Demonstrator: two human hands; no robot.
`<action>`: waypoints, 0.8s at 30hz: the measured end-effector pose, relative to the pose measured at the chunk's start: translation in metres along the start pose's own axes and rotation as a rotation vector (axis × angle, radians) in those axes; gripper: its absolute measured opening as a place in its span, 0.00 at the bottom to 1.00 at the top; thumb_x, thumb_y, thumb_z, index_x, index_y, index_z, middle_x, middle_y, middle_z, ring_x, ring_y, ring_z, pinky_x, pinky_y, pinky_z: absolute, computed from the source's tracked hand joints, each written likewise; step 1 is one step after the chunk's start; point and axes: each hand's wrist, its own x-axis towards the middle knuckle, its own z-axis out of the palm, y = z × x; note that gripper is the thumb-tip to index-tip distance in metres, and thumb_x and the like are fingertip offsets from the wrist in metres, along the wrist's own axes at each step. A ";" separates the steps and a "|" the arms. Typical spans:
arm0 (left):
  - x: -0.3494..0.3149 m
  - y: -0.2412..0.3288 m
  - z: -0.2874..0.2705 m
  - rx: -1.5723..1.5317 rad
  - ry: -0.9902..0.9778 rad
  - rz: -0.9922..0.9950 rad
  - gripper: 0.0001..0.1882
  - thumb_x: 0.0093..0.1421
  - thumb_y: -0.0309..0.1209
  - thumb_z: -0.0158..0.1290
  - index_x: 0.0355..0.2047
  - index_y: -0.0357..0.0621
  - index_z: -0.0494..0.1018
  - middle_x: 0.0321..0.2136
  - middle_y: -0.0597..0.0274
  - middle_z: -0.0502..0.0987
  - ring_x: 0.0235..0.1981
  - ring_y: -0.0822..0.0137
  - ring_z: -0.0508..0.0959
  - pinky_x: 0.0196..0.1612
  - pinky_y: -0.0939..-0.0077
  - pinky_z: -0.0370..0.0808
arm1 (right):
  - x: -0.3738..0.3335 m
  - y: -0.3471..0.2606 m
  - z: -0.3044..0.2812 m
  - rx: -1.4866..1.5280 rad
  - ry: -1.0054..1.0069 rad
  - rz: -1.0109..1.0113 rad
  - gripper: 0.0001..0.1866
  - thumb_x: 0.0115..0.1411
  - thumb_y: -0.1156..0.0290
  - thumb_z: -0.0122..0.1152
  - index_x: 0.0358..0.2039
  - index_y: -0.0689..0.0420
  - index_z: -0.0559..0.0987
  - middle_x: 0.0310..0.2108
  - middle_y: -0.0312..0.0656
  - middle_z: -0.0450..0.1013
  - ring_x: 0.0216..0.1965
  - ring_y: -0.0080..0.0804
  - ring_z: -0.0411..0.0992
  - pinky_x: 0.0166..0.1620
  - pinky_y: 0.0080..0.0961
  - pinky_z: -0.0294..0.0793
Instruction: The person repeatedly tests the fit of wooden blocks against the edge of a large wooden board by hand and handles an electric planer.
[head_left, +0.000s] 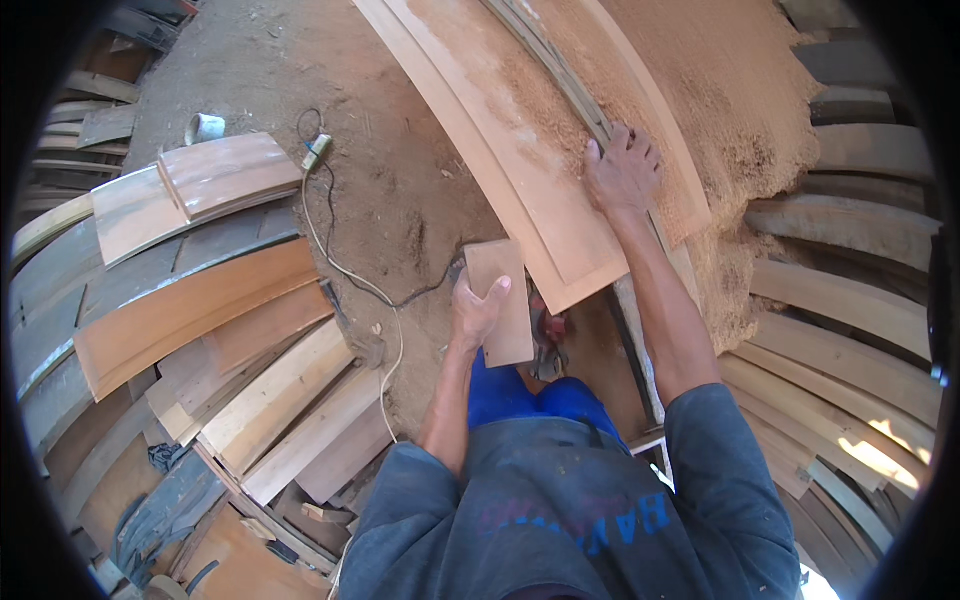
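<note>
My left hand (474, 315) grips a small flat rectangular piece of wood (505, 300), with the thumb on its upper face and the fingers hidden behind it. The piece is above my lap, beside the near corner of a long wooden panel (480, 130). My right hand (622, 170) lies across a narrow wooden strip (550, 65) that runs lengthwise over the panels. Its fingers are spread, and loose sawdust surrounds them. Under the near end of the panel, a red tool-like object (552, 328) is partly hidden.
Sawdust (740, 130) is heaped to the right. Stacked planks (850, 300) line the right side. At left lie more boards, including an orange-brown board (200, 315). A power strip (317, 152) with a pale cord (335, 262) rests on the dirt floor near a white cup (207, 128).
</note>
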 end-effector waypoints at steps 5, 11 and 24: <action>-0.027 0.000 -0.034 -0.007 -0.012 0.011 0.28 0.62 0.36 0.62 0.58 0.34 0.71 0.49 0.52 0.81 0.51 0.62 0.80 0.56 0.67 0.75 | -0.002 0.005 -0.002 0.009 -0.028 0.008 0.32 0.65 0.48 0.55 0.64 0.52 0.69 0.63 0.50 0.62 0.64 0.52 0.61 0.64 0.53 0.60; 0.021 -0.021 -0.005 -0.167 0.142 0.067 0.28 0.66 0.37 0.60 0.60 0.32 0.68 0.52 0.54 0.79 0.52 0.63 0.78 0.57 0.66 0.74 | -0.002 -0.009 0.001 -0.038 0.030 -0.039 0.32 0.64 0.49 0.57 0.64 0.51 0.69 0.63 0.50 0.63 0.62 0.52 0.62 0.63 0.52 0.63; 0.057 0.034 0.006 -0.213 0.168 0.015 0.30 0.65 0.43 0.63 0.56 0.30 0.70 0.49 0.50 0.80 0.49 0.61 0.80 0.55 0.66 0.76 | -0.004 -0.002 0.003 -0.075 0.005 0.002 0.31 0.64 0.50 0.57 0.63 0.51 0.69 0.63 0.49 0.62 0.63 0.52 0.60 0.64 0.52 0.60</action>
